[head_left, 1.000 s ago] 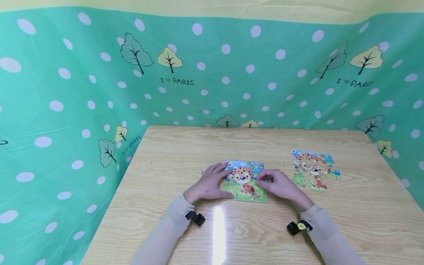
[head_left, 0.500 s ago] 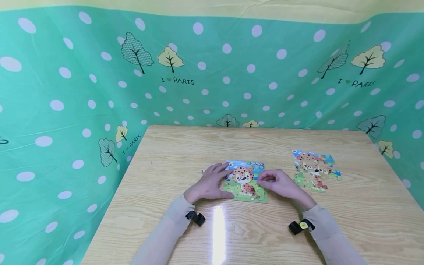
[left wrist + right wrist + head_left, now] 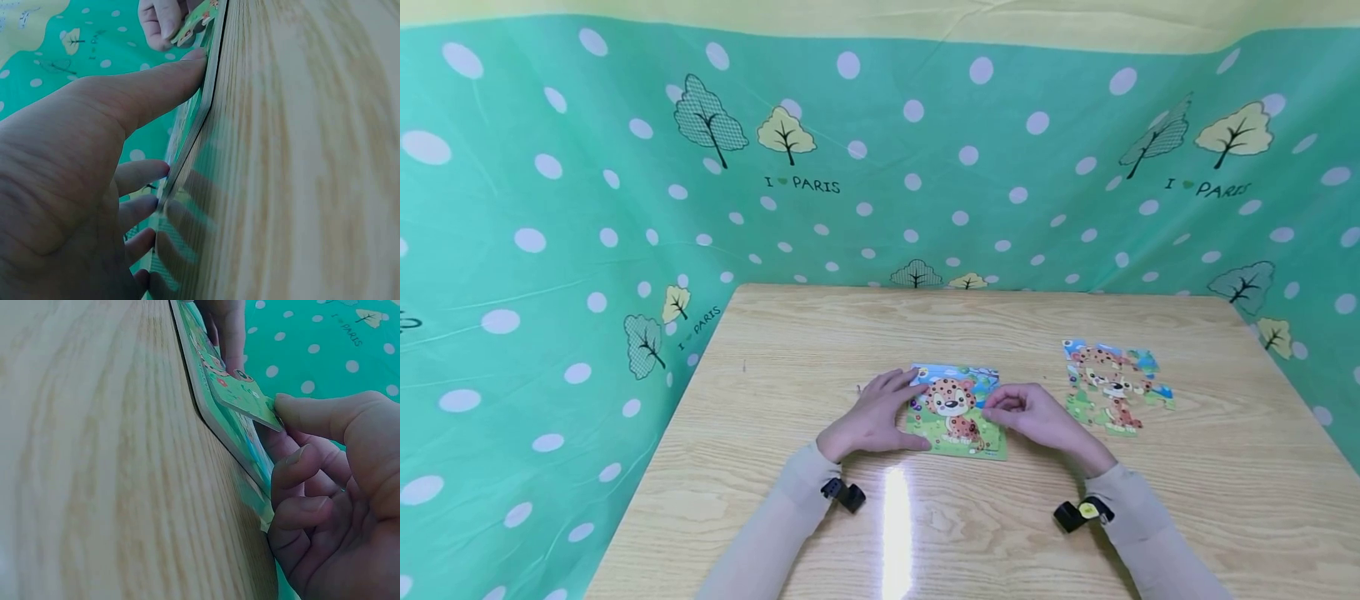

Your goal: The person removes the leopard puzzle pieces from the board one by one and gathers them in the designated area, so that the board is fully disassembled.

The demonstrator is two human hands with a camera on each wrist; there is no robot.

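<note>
A jigsaw puzzle point(image 3: 953, 404) with a spotted leopard cub on green grass and blue sky lies in its thin board point(image 3: 203, 403) at the middle of the table. My left hand point(image 3: 874, 417) spreads over its left side; in the left wrist view the thumb point(image 3: 181, 72) rests along the board's edge and the fingertips touch it lower down. At the right edge my right hand point(image 3: 1037, 419) pinches the corner of a green puzzle piece point(image 3: 240, 397) between thumb and index finger. That piece is tilted up over the board, its far part close to the picture.
To the right lies a second leopard puzzle point(image 3: 1118, 412), its pieces loosely grouped with gaps between them. The wooden table point(image 3: 820, 333) meets a green polka-dot cloth point(image 3: 910, 200) at the back and sides.
My right hand and forearm have shifted very slightly to the right, still pinching at the puzzle's right edge. My left hand stays where it was.
</note>
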